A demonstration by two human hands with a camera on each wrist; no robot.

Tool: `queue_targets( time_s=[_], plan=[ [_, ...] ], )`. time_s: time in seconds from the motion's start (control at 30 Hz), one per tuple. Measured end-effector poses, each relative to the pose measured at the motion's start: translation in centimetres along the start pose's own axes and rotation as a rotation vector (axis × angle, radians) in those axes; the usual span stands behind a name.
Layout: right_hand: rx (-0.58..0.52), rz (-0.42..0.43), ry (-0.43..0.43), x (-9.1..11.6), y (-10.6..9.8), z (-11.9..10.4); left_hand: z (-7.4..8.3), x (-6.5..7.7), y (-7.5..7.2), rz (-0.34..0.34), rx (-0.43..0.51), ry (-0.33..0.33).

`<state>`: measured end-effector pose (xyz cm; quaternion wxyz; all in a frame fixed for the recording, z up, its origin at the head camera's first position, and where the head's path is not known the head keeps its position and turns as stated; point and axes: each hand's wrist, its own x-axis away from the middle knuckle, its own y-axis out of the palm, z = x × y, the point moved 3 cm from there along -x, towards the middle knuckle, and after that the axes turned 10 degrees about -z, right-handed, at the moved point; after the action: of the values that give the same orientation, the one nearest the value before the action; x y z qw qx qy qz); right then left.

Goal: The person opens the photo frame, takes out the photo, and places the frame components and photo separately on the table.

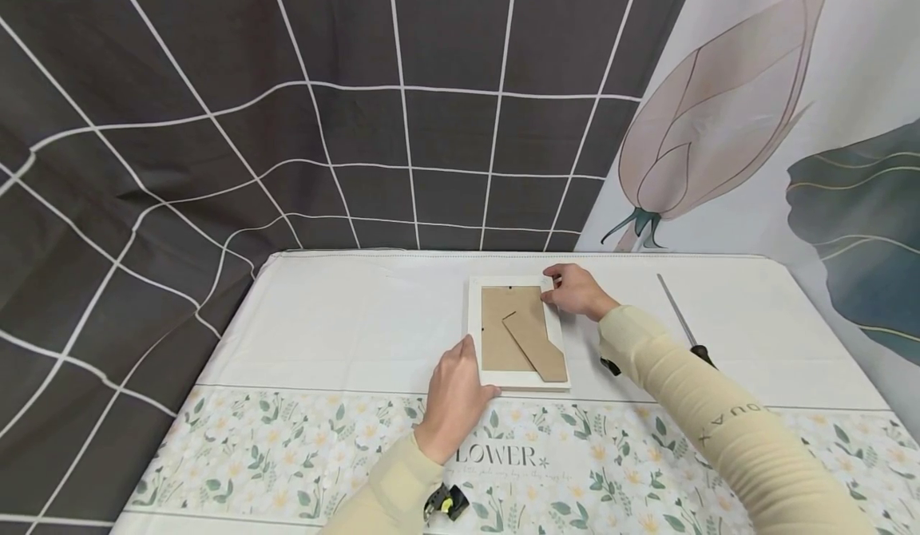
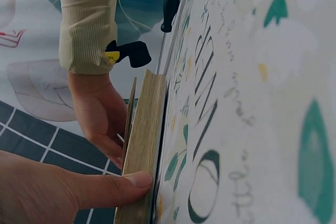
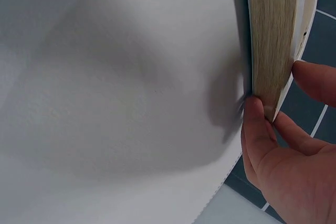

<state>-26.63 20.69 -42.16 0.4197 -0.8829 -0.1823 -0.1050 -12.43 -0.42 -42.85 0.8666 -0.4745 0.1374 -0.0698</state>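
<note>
Brown backing board [image 1: 496, 351] faces up on a white picture frame [image 1: 517, 327], which lies face down on the white tablecloth [image 1: 359, 319], with its easel leg [image 1: 541, 353] slanting across the back towards the near right corner. From the left wrist, the leg appears to stand slightly off the board, and the frame's outer side shows pale wood grain. At the frame's near left corner, the left hand [image 1: 454, 391] has its thumb stretched along the near side and its fingers along the left side, so the hand brackets that corner. Diagonally opposite, the right hand [image 1: 576, 291] grips the far right corner between thumb and bent fingers, only a frame's thickness apart; whether that corner is raised, I cannot tell. To the right of the frame lies a screwdriver [image 1: 677, 309], its metal shaft pointing away and its black handle partly behind the cream right sleeve [image 1: 704, 391]. Nearer than the frame runs a floral band [image 1: 287, 447] with large lettering; beyond the frame hangs dark cloth [image 1: 453, 128] with a white grid.
</note>
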Motion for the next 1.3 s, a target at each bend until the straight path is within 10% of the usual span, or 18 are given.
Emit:
queue_targets(
  time_s=[0.63, 0.93, 1.3],
  plan=[
    [0.017, -0.007, -0.022, 0.6, -0.5, 0.2, -0.7, -0.1, -0.2, -0.016, 0.005, 0.002],
    [0.176, 0.097, -0.113, 3.3, -2.1, 1.7, -1.9, -1.3, -1.1, -0.232, 0.091, 0.030],
    [0.360, 0.182, 0.003, 8.4, -2.9, 4.4, -3.9, -4.3, -2.4, -0.335, 0.087, 0.143]
  ],
)
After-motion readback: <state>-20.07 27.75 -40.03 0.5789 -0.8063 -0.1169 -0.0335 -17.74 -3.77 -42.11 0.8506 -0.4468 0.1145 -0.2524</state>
